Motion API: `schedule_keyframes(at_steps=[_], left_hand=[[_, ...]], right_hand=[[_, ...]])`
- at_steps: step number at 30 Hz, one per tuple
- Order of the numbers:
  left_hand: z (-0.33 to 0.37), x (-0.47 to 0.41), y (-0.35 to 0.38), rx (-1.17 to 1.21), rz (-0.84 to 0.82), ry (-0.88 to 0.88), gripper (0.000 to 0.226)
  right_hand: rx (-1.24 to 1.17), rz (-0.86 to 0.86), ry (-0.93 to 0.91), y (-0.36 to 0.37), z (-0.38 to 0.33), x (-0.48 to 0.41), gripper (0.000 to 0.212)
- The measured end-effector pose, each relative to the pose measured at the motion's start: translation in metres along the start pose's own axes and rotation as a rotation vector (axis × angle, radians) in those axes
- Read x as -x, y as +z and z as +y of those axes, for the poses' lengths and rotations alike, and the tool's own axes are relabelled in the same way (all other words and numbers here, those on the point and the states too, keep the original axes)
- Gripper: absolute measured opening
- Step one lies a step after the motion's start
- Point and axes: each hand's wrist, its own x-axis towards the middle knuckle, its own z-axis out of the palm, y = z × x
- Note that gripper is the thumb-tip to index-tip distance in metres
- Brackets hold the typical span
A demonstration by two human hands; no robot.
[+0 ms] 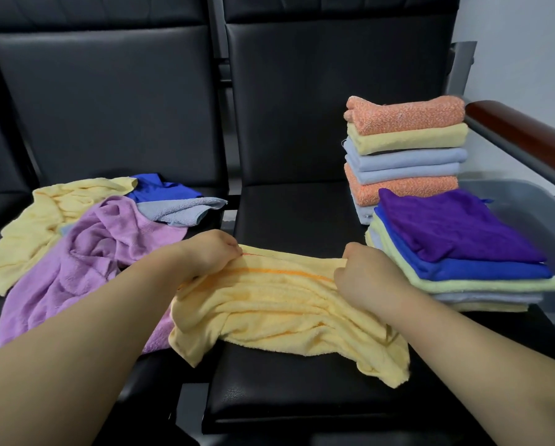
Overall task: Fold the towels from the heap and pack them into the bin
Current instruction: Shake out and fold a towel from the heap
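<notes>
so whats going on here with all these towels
A person is folding towels on a row of black seats. Both hands, left and right, pinch the far edge of a yellow towel spread on the middle seat. An unfolded heap lies to the left. Two folded stacks sit on the right: a taller one behind, a flatter one beside a grey bin.

My left hand and right hand pinching the yellow towel on the black seat, loose heap at left, folded stacks at right
</notes>
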Motion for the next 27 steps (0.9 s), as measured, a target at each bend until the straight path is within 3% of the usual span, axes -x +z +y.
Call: schedule_keyframes(at_steps=[8, 12, 16, 22, 27], left_hand=[[0.003, -0.01, 0.0, 0.086, -0.082, -0.008, 0.003], [0.001, -0.012, -0.004, 0.227, -0.086, -0.059, 0.031], [0.004, -0.014, -0.002, 0.22, -0.07, -0.112, 0.036], [0.008, -0.009, -0.004, 0.159, -0.137, -0.07, 0.01], [0.01, -0.01, -0.006, 0.271, -0.147, -0.045, 0.032]], right_hand=[[0.156, 0.018, -0.017, 0.002, -0.003, -0.004, 0.021], [0.326, -0.012, -0.123, 0.001, -0.009, 0.0, 0.035], [0.411, -0.053, -0.164, 0.004, -0.004, -0.006, 0.035], [0.269, -0.021, -0.054, 0.003, -0.006, -0.01, 0.028], [0.226, -0.007, -0.018, 0.005, -0.005, -0.013, 0.02]])
